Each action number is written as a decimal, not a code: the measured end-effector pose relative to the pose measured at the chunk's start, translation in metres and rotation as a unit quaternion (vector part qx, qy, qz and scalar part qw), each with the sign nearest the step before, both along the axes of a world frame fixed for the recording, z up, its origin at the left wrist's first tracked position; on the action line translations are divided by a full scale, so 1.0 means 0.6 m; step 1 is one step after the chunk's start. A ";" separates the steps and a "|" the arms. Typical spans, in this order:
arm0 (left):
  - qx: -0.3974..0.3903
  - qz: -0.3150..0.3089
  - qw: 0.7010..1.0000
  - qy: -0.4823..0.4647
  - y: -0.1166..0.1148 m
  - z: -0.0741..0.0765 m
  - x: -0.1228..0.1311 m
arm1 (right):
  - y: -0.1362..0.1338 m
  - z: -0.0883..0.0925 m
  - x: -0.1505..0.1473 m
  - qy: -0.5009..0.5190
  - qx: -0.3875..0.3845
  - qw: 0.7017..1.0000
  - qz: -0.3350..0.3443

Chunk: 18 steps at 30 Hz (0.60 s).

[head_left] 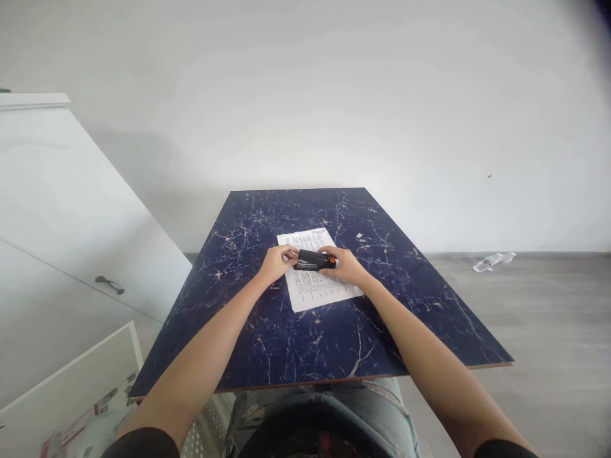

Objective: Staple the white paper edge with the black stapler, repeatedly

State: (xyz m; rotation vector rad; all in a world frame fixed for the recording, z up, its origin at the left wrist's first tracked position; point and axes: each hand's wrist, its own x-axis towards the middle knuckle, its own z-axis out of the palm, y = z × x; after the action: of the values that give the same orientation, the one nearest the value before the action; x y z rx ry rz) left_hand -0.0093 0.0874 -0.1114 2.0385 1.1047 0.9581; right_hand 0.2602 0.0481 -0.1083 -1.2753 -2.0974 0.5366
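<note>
A black stapler (pixel 312 259) with an orange part at its right end lies crosswise over a printed sheet of paper (pixel 324 294). My right hand (pixel 346 267) is closed around the stapler's right end, thumb on the near side and fingers on the far side. At the opposite end, my left hand (pixel 277 263) is pinched with its fingertips against the stapler's tip. Whether those fingertips also hold something small cannot be made out. The stapler and my hands cover the middle of the page.
The dark blue marble-patterned table (pixel 305 350) stands close to the wall. A small white scrap (pixel 359 236) lies beyond my right hand. To the left is a white cabinet (pixel 62 210) with a dark handle. Some clear plastic (pixel 494 261) rests on the floor at right.
</note>
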 end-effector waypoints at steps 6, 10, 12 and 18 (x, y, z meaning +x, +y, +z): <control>-0.009 -0.012 1.000 -0.020 0.001 -0.007 0.001 | -0.015 0.028 0.018 -0.044 -0.032 0.995 0.081; -0.007 -0.026 0.999 -0.018 0.002 -0.010 -0.001 | -0.025 0.049 0.029 -0.099 -0.068 0.986 0.115; -0.007 -0.034 0.999 -0.012 0.002 -0.010 -0.002 | -0.028 0.057 0.037 -0.109 -0.095 0.982 0.122; -0.010 -0.045 0.999 0.011 -0.001 -0.009 -0.002 | -0.039 0.072 0.090 -0.095 -0.194 0.965 0.147</control>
State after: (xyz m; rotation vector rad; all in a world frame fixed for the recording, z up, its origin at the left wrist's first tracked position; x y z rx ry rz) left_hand -0.0107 0.0866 -0.1167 2.0701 1.0209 0.8780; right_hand 0.3142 0.0249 -0.0653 -1.2678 -2.4443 1.0343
